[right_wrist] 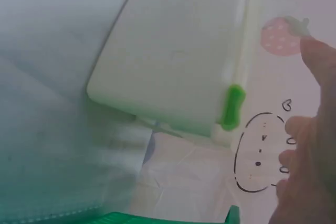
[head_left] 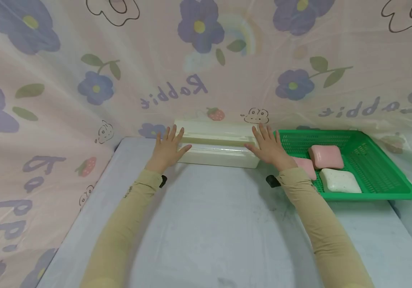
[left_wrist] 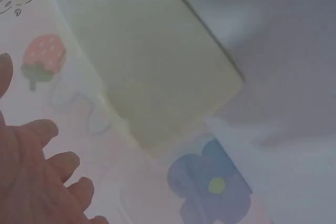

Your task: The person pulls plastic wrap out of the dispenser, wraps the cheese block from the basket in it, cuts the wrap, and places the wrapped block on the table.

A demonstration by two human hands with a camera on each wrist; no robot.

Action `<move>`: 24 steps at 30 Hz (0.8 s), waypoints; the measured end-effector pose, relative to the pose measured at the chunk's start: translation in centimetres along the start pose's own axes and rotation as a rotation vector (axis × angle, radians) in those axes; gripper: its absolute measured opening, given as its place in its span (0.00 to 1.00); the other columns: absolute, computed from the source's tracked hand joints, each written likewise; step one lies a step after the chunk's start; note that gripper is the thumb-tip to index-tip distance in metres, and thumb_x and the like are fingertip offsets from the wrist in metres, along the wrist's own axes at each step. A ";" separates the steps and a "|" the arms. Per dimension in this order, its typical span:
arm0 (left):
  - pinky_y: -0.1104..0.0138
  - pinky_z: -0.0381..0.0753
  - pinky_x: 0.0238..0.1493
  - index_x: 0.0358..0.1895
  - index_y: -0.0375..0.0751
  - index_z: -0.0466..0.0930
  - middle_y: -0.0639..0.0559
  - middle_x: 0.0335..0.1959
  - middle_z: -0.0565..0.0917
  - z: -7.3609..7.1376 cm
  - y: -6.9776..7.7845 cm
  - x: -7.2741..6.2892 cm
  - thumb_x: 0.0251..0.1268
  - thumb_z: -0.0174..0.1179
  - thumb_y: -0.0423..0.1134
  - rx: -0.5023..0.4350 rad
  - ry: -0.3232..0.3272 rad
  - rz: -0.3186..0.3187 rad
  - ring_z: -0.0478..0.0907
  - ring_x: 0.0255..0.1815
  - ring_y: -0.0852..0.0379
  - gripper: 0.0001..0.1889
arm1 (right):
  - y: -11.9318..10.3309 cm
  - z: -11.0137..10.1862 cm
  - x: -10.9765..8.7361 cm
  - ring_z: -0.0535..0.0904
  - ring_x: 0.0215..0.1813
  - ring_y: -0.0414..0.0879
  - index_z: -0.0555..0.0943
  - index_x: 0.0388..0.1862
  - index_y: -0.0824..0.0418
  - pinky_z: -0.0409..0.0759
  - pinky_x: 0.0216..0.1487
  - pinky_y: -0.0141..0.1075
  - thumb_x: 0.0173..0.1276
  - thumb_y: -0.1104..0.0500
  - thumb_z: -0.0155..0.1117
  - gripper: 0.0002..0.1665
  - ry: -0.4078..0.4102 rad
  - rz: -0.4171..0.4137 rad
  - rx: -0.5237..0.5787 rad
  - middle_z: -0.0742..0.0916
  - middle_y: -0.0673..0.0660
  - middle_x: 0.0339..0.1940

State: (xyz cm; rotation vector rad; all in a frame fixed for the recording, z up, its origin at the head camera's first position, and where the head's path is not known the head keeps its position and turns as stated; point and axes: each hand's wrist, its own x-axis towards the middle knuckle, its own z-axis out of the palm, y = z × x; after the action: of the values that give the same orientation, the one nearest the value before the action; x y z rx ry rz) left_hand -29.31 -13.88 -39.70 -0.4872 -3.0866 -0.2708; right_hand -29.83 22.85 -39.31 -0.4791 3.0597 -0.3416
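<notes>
A long cream-white box, apparently a cling film dispenser, stands against the back curtain, its lid tilted back. A shiny clear strip runs along its front top edge. In the right wrist view a small green slider sits near one end of the box. My left hand spreads its fingers at the box's left end, with nothing in its grasp. At the opposite end, my right hand is likewise spread and holds nothing. Both thumbs point inward over the box.
A green plastic basket stands at the right, with two pink soap bars and a white soap bar inside. The right forearm passes in front of its left side. A flower-printed curtain hangs behind the white table.
</notes>
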 end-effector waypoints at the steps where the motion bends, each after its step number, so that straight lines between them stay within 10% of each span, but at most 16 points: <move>1: 0.42 0.28 0.70 0.77 0.48 0.38 0.41 0.77 0.36 -0.3 -0.2 0.0 0.70 0.34 0.68 -0.006 0.006 0.008 0.28 0.75 0.43 0.41 | 0.0 -0.1 0.0 0.29 0.75 0.62 0.41 0.78 0.61 0.30 0.69 0.63 0.72 0.31 0.39 0.50 0.007 -0.015 0.007 0.42 0.65 0.77; 12: 0.47 0.57 0.69 0.72 0.39 0.57 0.39 0.73 0.57 -4.0 -1.8 -0.5 0.73 0.45 0.57 -0.495 0.044 0.050 0.54 0.72 0.39 0.34 | -0.8 -2.5 -0.3 0.54 0.72 0.62 0.63 0.71 0.65 0.54 0.69 0.58 0.74 0.45 0.52 0.35 0.030 -0.107 0.373 0.65 0.67 0.71; 24: 0.54 0.74 0.59 0.62 0.31 0.72 0.38 0.58 0.77 -2.9 -3.1 -0.5 0.74 0.52 0.40 -0.752 0.058 0.059 0.74 0.57 0.43 0.20 | -1.2 -2.2 -0.1 0.74 0.60 0.59 0.74 0.62 0.67 0.74 0.58 0.52 0.75 0.61 0.52 0.20 -0.055 -0.230 0.574 0.79 0.65 0.60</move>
State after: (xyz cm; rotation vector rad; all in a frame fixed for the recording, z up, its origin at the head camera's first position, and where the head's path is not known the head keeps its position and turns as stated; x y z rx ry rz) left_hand -29.81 -17.47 -37.38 -0.5455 -2.8025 -1.4225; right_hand -29.48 22.25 -36.94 -0.7732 2.6664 -1.1409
